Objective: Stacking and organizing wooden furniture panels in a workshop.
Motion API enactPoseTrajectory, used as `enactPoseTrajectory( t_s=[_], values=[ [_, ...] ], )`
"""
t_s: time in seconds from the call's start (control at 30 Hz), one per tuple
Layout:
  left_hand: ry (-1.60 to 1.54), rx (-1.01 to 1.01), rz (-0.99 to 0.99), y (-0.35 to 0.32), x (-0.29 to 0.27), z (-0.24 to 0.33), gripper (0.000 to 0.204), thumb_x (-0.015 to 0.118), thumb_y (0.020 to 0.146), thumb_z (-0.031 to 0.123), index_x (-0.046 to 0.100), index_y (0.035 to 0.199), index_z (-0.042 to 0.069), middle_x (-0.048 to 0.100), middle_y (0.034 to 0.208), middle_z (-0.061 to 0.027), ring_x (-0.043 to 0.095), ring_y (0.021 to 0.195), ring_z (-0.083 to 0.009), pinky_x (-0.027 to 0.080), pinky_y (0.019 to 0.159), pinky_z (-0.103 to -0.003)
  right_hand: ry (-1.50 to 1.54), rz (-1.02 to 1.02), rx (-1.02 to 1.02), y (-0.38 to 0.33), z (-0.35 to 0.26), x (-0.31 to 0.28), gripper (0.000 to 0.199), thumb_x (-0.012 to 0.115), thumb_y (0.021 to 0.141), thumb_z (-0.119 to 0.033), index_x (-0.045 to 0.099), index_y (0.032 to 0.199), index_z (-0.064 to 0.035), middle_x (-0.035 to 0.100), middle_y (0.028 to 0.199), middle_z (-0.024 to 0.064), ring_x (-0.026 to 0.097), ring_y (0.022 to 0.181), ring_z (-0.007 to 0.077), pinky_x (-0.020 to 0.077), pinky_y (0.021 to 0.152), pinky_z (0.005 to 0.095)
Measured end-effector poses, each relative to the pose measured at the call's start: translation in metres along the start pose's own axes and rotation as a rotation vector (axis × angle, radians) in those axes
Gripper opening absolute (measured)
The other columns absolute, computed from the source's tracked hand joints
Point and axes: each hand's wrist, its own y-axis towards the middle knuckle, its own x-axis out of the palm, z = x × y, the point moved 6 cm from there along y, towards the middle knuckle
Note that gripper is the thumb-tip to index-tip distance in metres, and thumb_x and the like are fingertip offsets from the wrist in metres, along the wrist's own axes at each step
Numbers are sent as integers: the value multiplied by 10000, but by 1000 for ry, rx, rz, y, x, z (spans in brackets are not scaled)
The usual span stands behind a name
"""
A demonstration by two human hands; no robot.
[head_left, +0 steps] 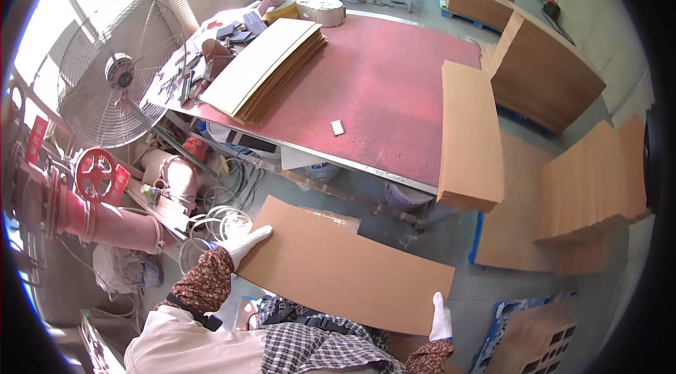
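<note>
A red-topped bench (394, 85) carries a stack of pale sheets (271, 64) and a small white block (338, 128). A large wire fan (116, 71) stands left of it, above a red valve wheel (94, 173). Brown board stacks (470, 136) rise at right.

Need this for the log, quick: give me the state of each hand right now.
Left hand: white-gloved, gripping the left end of the cardboard sheet.
Right hand: white-gloved, gripping the sheet's right end.

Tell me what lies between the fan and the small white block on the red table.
In the head view, a stack of cardboard sheets lies between the fan and white block.
</note>
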Motion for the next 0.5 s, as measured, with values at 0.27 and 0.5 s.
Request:
enactPoseTrajectory(
  t_s=[0.27,0.5],
  values=[
    [5,-70,-11,-13,68,38,660,802,926,483,662,1381,26,723,1265,-109,702,1102,-210,556,961,-364,-21,81,-92,0,-11,-56,692,532,1075,-570,666,1285,76,751,1148,126,745,1000,217,600,814,339],
    [48,32,-132,14,81,95,728,731,933,619,692,1329,9,761,1166,-112,738,987,-204,568,887,-340,150,92,-186,2,-23,-40,730,528,1067,-601,638,1339,68,743,1198,148,749,1047,235,610,867,355]
  ],
)
